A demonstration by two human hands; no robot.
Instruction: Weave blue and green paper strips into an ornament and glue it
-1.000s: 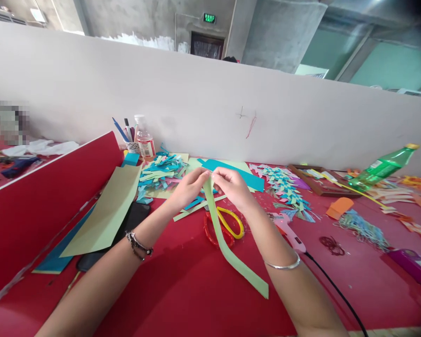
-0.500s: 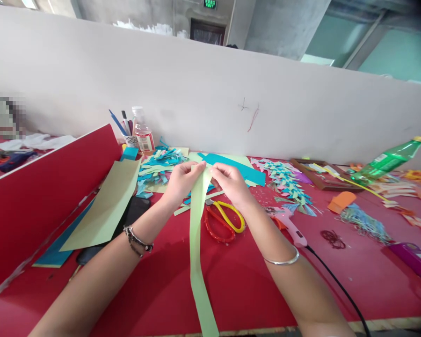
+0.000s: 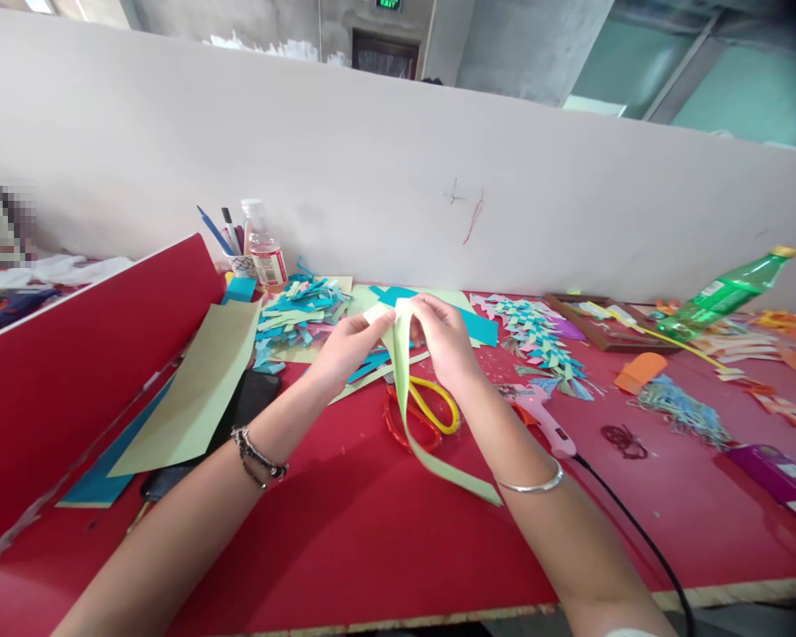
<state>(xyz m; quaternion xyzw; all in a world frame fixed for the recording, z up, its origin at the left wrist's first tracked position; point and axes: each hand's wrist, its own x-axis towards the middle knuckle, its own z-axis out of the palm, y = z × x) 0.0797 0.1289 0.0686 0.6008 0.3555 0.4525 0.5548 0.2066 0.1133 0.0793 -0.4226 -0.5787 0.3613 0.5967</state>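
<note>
A long light-green paper strip [image 3: 408, 402] hangs from between both hands above the red table [image 3: 371, 548]. My left hand [image 3: 348, 349] pinches its top end from the left. My right hand [image 3: 447, 341] pinches the same end from the right. The strip curves down and trails right toward my right forearm. Scissors [image 3: 424, 416] with red and yellow handles lie on the table just under the hands. A blue paper strip [image 3: 468, 323] lies behind my right hand.
A pile of blue and green paper strips [image 3: 298, 314] lies behind the hands, woven paper pieces [image 3: 537, 341] to the right. A glue gun [image 3: 547, 425] with black cord, a green bottle [image 3: 730, 305], a clear bottle [image 3: 262, 248], a pen cup and large paper sheets [image 3: 192, 389] surround them.
The strip's hanging tail swung from pointing toward me back to the right. Its top end now shows a small folded corner between my fingers. Both hands kept their pinch.
</note>
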